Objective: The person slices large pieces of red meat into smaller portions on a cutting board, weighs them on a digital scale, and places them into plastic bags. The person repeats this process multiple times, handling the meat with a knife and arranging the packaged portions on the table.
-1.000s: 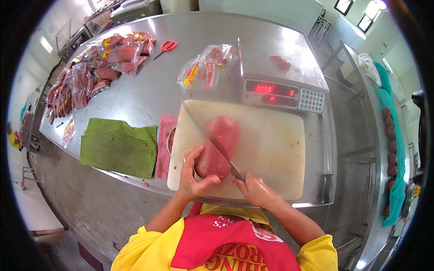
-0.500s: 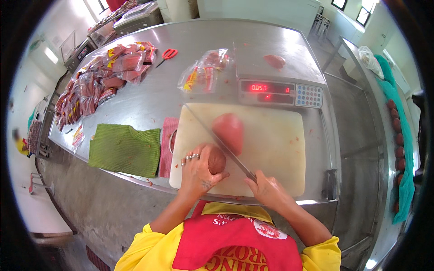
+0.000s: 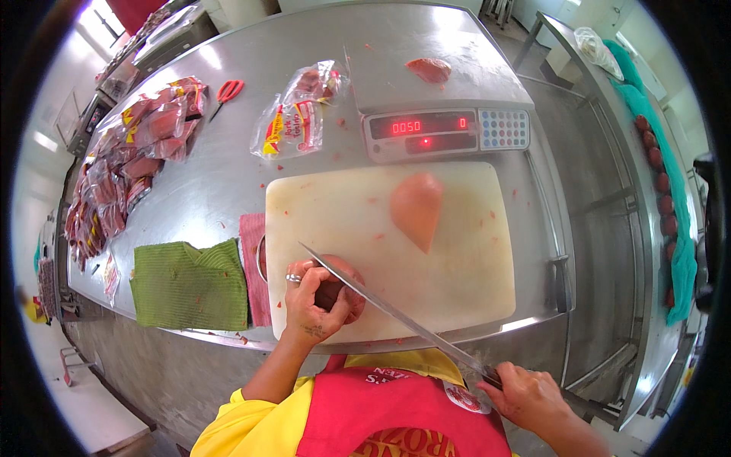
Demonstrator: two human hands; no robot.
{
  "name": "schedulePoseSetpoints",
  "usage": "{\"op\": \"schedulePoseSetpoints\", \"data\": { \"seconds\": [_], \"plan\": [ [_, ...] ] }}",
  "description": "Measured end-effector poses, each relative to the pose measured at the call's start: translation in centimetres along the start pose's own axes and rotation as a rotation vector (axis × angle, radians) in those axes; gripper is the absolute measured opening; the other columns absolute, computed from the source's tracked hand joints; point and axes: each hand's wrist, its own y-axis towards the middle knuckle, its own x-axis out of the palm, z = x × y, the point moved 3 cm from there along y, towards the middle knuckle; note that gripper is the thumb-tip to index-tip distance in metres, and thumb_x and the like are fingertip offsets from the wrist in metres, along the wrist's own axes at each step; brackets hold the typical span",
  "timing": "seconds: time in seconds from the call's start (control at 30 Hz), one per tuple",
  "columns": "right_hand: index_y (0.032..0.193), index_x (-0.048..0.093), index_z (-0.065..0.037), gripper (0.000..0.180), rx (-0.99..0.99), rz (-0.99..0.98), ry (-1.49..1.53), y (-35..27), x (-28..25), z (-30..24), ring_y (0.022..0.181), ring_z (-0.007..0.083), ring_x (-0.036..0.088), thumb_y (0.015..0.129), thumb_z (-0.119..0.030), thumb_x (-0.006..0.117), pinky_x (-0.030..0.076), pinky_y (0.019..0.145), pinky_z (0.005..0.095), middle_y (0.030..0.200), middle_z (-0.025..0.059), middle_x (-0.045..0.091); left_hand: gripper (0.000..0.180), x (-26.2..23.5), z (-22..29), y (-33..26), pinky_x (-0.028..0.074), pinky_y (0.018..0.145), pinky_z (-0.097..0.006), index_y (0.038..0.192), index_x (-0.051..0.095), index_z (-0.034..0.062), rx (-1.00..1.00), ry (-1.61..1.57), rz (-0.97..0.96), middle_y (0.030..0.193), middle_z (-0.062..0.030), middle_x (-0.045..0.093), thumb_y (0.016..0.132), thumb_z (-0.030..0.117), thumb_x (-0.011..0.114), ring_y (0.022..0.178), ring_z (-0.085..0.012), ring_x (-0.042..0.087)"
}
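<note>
My left hand [image 3: 311,301] is curled over a round, brownish-pink chunk of meat [image 3: 352,273] at the near left of the white cutting board [image 3: 464,282]. In my right hand [image 3: 529,396], past the board's near edge, is the handle of a long knife [image 3: 411,326]. Its blade slants up to the left across the meat, with the tip just beyond my left fingers; whether the edge touches the meat, I cannot tell. Farther back on the board lies a smooth pink cut piece of meat [image 3: 416,209], pointed at its near end.
Behind the board stands a digital scale [image 3: 449,145] with a small meat piece [image 3: 430,70] on its plate. To the left are a green cloth [image 3: 190,286], a pink cloth [image 3: 253,282], a heap of packed meat [image 3: 114,179], red-handled scissors [image 3: 228,93] and clear printed bags [image 3: 293,126].
My right hand has drawn the knife back toward me and to the right. The blade now crosses the chunk under my left hand, whose fingers have curled more. The view has shifted.
</note>
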Motion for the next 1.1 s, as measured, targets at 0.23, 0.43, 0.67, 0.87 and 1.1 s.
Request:
{"op": "schedulePoseSetpoints", "data": {
  "seconds": [0.23,0.43,0.67,0.87,1.1],
  "plan": [
    [0.081,0.046,-0.002,0.038,0.070,-0.260,0.105,2.0,0.0,0.3,0.054,0.0393,0.060,0.089,-0.038,0.058,0.049,0.049,0.0468,0.059,0.0188,0.059,0.028,0.2,-0.2,0.2,0.044,0.072,-0.037,0.082,0.057,0.0064,-0.012,-0.054,0.010,0.086,-0.0107,0.056,0.059,0.007,0.072,0.082,-0.0272,0.052],
    [0.083,0.043,-0.001,0.035,-0.174,-0.040,0.252,13.5,7.7,-2.6,0.055,0.0417,0.060,0.092,-0.033,0.053,0.047,0.048,0.0496,0.057,0.0211,0.058,0.026,0.5,-0.6,0.1,0.043,0.073,-0.037,0.080,0.056,0.0060,-0.060,-0.139,-0.003,0.081,-0.0103,0.056,0.058,0.007,0.070,0.080,-0.0261,0.052],
    [0.087,0.045,-0.001,0.037,-0.072,-0.150,0.308,13.2,4.1,-3.3,0.062,0.0445,0.060,0.093,-0.037,0.050,0.049,0.056,0.0503,0.065,0.0256,0.060,0.027,-0.2,-0.1,-0.1,0.042,0.073,-0.035,0.083,0.056,0.0042,-0.020,-0.120,0.131,0.080,-0.0105,0.056,0.059,0.007,0.070,0.081,-0.0262,0.051],
    [0.086,0.048,-0.001,0.042,0.068,-0.299,0.206,2.9,0.1,-1.1,0.061,0.0439,0.060,0.090,-0.042,0.054,0.049,0.056,0.0496,0.065,0.0230,0.061,0.024,-0.1,0.4,0.3,0.041,0.069,-0.035,0.081,0.056,0.0055,0.005,-0.034,0.091,0.077,-0.0100,0.055,0.061,0.006,0.070,0.078,-0.0268,0.051],
    [0.082,0.045,-0.001,0.039,-0.021,-0.255,0.225,6.0,3.4,-1.1,0.053,0.0428,0.059,0.091,-0.039,0.053,0.048,0.048,0.0502,0.061,0.0233,0.060,0.023,0.0,-0.7,-0.6,0.041,0.071,-0.034,0.081,0.054,0.0044,-0.009,-0.073,0.094,0.081,-0.0099,0.056,0.063,0.007,0.068,0.076,-0.0240,0.049]
  ]
}}
